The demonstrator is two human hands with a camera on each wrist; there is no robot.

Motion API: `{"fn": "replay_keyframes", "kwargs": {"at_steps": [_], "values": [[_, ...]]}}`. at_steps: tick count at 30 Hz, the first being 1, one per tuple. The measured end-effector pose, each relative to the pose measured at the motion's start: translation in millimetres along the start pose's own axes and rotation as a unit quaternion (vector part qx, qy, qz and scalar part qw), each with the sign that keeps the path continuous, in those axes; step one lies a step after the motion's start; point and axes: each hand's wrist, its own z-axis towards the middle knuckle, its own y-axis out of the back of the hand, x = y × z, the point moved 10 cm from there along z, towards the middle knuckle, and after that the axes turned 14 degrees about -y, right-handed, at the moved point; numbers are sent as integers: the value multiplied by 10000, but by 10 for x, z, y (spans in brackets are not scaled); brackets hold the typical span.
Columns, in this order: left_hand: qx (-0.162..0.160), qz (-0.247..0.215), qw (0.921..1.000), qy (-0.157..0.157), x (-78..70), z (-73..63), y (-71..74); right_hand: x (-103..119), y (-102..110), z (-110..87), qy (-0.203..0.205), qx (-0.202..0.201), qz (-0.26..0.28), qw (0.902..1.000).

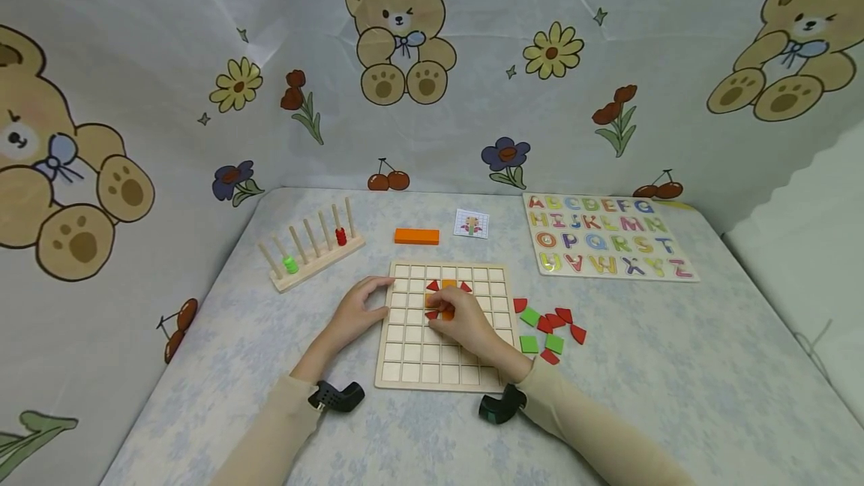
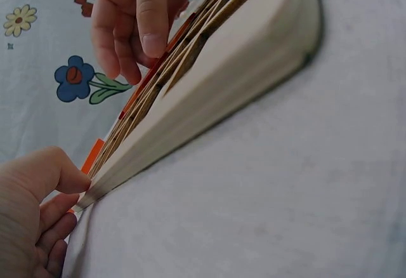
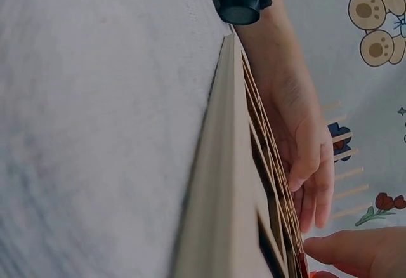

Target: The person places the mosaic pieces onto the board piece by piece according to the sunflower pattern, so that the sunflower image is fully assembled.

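A wooden grid board lies on the table with orange square tiles and red quarter-round tiles in its upper middle cells. My right hand is over the board, its thumb and curled fingers around a small red tile at the grid; the fingers partly hide the tiles there. At the board's upper left edge, my left hand rests with its fingers touching the rim. The left wrist view shows the left hand at the board's corner.
Loose red and green tiles lie right of the board. Behind it are an orange block and a pattern card. A peg rack with green and red rings stands at left, an alphabet board at the back right.
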Motion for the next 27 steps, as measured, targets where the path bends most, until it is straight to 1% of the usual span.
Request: {"fn": "replay_keyframes", "kwargs": {"at_steps": [4, 8, 11, 13, 16, 19, 23, 27], "values": [[14, 21, 10000, 8, -1, 2, -5, 23, 16, -15, 81, -49, -78, 9999], [-11, 18, 10000, 47, 5, 0, 1, 46, 94, -54, 25, -59, -33, 10000], [-2, 23, 10000, 52, 5, -1, -1, 41, 250, -119, 7, -149, 109, 9998], [2, 22, 10000, 45, 3, 1, -3, 6, 405, -176, 115, -334, 113, 9993], [8, 25, 10000, 22, -3, 10, -7, -123, 679, -268, 73, -717, -12, 9974], [-7, 52, 10000, 13, -5, 11, 0, -335, 932, -357, -159, -1024, -176, 9945], [-3, 44, 10000, 4, -12, 5, 6, -648, 1175, -458, -628, -1205, -345, 9901], [10, 32, 10000, 13, -18, 4, 1, -881, 1308, -535, -1003, -1272, -484, 9856]]}}
